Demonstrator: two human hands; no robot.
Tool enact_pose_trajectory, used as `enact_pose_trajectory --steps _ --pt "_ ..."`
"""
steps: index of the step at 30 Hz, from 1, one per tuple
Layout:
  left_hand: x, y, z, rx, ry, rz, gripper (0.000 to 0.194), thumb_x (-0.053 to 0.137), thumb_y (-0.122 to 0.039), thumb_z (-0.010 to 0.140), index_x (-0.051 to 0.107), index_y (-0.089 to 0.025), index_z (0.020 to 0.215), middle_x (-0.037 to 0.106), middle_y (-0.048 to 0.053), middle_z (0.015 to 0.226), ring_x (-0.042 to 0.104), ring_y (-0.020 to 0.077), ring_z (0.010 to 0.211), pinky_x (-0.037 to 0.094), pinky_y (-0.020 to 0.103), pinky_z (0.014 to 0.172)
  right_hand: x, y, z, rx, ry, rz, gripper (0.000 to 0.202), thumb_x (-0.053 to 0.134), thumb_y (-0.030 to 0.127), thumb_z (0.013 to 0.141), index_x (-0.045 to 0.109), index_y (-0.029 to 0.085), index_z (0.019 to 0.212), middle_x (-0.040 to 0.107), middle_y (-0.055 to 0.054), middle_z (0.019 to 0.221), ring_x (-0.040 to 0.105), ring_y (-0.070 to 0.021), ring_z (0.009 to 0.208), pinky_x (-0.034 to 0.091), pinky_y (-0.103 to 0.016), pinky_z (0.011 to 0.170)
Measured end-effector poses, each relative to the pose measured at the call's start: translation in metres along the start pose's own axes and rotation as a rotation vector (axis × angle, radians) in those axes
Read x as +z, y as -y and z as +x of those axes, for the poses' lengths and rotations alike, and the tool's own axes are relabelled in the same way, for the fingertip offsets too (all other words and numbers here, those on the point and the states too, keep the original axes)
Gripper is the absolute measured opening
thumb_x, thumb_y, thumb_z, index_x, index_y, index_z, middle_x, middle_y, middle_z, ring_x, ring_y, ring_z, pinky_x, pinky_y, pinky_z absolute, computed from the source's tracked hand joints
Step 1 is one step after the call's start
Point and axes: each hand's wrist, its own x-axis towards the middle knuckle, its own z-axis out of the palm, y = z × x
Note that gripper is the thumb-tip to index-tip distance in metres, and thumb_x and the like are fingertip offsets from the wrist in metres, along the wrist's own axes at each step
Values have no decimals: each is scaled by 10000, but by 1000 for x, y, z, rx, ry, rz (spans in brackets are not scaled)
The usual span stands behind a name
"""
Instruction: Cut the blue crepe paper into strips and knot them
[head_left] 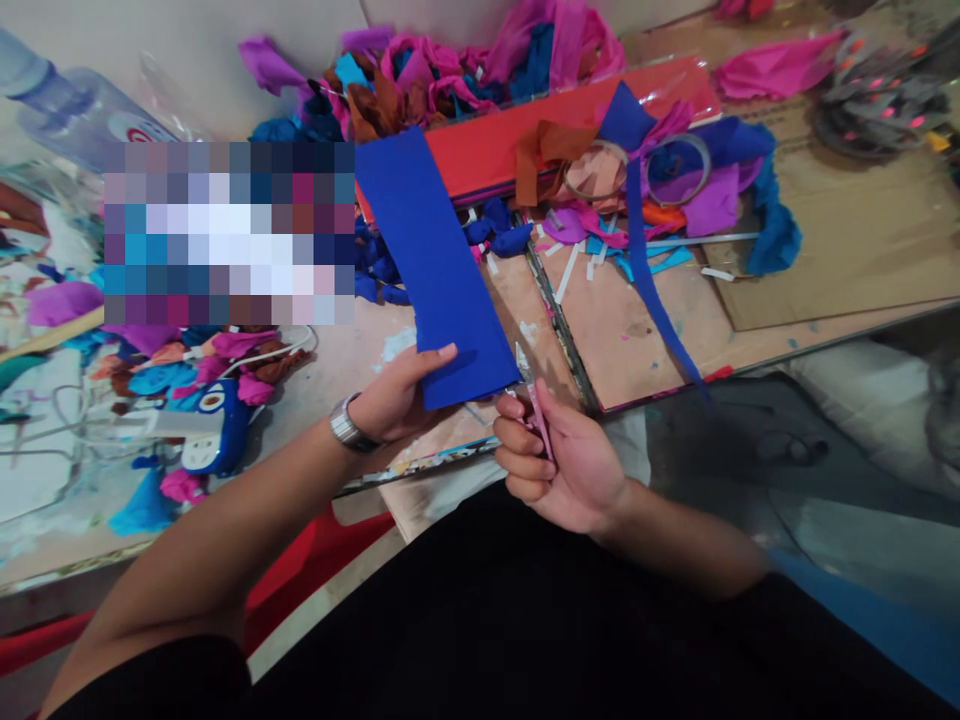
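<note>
My left hand [397,392] is closed on the near end of a folded sheet of blue crepe paper [442,270], thumb on top. The long sheet slants away across the table, over the end of a red sheet [510,120]. My right hand [559,455] is wrapped round a slim pink-handled cutting tool [541,415]. Its pointed metal tip is up, beside the paper's near right corner; I cannot tell whether it is a knife or scissors. To the right, a narrow blue strip [649,270] hangs over the table edge.
Paper scraps and two tape rolls [679,170] lie at the back right, near brown cardboard [825,220]. Crumpled coloured paper [450,80] is heaped at the back. On the left are a blue power strip [217,425], cables and a large plastic bottle [90,115].
</note>
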Motion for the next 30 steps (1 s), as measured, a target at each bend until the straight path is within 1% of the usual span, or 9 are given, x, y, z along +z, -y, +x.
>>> enact_pose_trajectory --steps 1,3,7,10,13,18,23,27,30 --pt "0 1 1 14 -16 -11 403 809 -406 852 745 -125 1134 798 134 1080 767 244 907 621 370 920 0 -1 1 8 -11 -12 487 221 535 1135 486 204 896 239 79 657 108 -79 486 144 -189 421" --pt "0 1 3 23 -55 -16 368 811 -366 872 743 -140 1154 794 123 1136 767 228 939 619 359 946 -1 -4 3 14 -28 -27 479 233 533 1135 487 206 894 242 81 651 105 -80 488 152 -184 421" --pt "2 2 3 20 -139 6 321 837 -242 846 748 -136 1135 796 117 1165 767 217 938 631 358 946 -2 -7 5 -6 -8 -38 494 184 523 1139 480 210 897 262 84 631 110 -81 471 155 -187 411" --pt "2 2 2 17 -183 14 333 840 -216 835 742 -146 1146 793 110 1184 769 218 936 642 376 941 -3 -7 5 -27 5 -55 493 184 540 1136 476 219 901 279 87 614 109 -79 445 151 -194 392" --pt "1 2 1 14 -174 41 342 833 -234 849 738 -149 1167 781 121 1220 772 222 956 640 392 969 -3 -5 4 -39 7 -66 447 270 556 1129 476 226 908 288 95 603 104 -73 424 149 -196 380" --pt "1 2 0 22 -156 61 338 825 -251 863 748 -143 1175 776 128 1239 772 219 988 644 362 970 -3 -4 4 -41 10 -67 398 374 569 1110 473 232 924 289 105 595 96 -65 417 143 -200 389" --pt "1 2 1 15 -154 64 379 837 -271 854 743 -143 1199 776 130 1244 773 228 998 638 373 992 -2 -2 4 -42 32 -42 406 349 556 1123 460 227 914 282 105 602 80 -66 431 120 -212 406" --pt "-1 4 2 29 -140 83 422 844 -297 845 733 -139 1221 766 146 1269 764 255 1068 632 381 1000 -2 -2 4 -37 23 -41 416 347 561 1122 454 226 900 267 103 601 71 -69 438 115 -212 403" --pt "-2 5 3 42 -134 90 467 854 -304 836 720 -144 1255 771 147 1247 765 262 1076 616 402 1029 -2 -2 4 -36 5 -38 443 278 544 1137 454 223 887 260 101 592 69 -73 439 123 -210 404"
